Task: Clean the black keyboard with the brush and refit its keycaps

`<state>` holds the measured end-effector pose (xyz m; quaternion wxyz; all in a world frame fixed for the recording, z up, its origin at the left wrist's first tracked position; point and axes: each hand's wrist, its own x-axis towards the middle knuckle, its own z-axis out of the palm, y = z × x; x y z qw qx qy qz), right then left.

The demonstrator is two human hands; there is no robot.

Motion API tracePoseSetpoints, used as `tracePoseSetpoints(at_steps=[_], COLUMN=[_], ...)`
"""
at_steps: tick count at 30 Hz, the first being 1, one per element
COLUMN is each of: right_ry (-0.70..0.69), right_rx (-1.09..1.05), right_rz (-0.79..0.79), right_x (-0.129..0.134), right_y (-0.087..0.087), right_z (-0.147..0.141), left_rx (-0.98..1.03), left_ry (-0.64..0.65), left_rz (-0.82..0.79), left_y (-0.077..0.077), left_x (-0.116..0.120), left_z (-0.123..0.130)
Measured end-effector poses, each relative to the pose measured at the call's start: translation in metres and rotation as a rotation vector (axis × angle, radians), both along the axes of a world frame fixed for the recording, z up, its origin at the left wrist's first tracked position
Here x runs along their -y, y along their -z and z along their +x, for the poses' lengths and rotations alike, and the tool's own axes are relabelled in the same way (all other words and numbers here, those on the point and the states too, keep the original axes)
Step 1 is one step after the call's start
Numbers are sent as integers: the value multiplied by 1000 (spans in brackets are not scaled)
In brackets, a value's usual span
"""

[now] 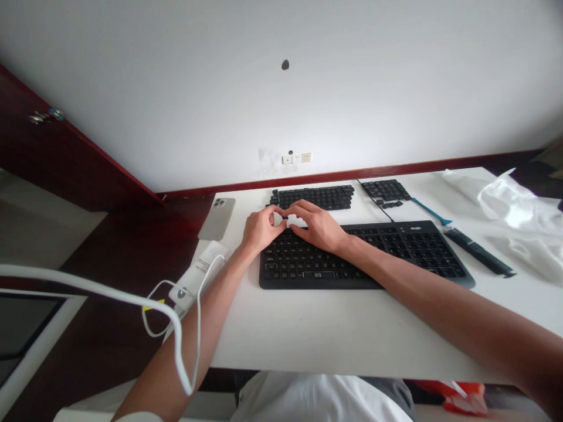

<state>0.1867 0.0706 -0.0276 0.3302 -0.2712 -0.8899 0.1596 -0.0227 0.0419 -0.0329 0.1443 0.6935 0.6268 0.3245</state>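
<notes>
A black keyboard [387, 283] lies on the white table, its keycaps off over most of the board. Above its upper left edge, my left hand [263, 227] and my right hand [320, 225] meet at the fingertips. Between them is a small black keycap [285, 217], pinched by thumb and forefinger from both sides and partly hidden. My right forearm crosses over the keyboard's middle. Behind my hands, loose keycaps [321, 196] lie in rows, and another group of keycaps [385, 190] sits farther right.
A phone [216, 218] and a white power strip [200, 272] with cables lie at the left. To the right are a blue thin tool [428, 210], a black brush-like tool [478, 252] and white plastic bags [514, 199]. A white cable [109, 282] hangs across the lower left.
</notes>
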Motion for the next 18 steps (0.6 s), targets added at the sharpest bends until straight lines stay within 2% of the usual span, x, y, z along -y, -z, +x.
tracePoseSetpoints(at_steps=[3, 10, 18], right_ry=[1, -24, 1], right_rx=[-29, -95, -122], right_rz=[-23, -100, -145], right_x=[-1, -5, -5], right_y=[6, 12, 10], right_z=[0, -1, 0], left_rx=[23, 193, 286], left_ry=[29, 199, 254], left_rz=[-5, -16, -53], left_y=[1, 7, 12], left_x=[0, -2, -5], left_z=[1, -3, -6])
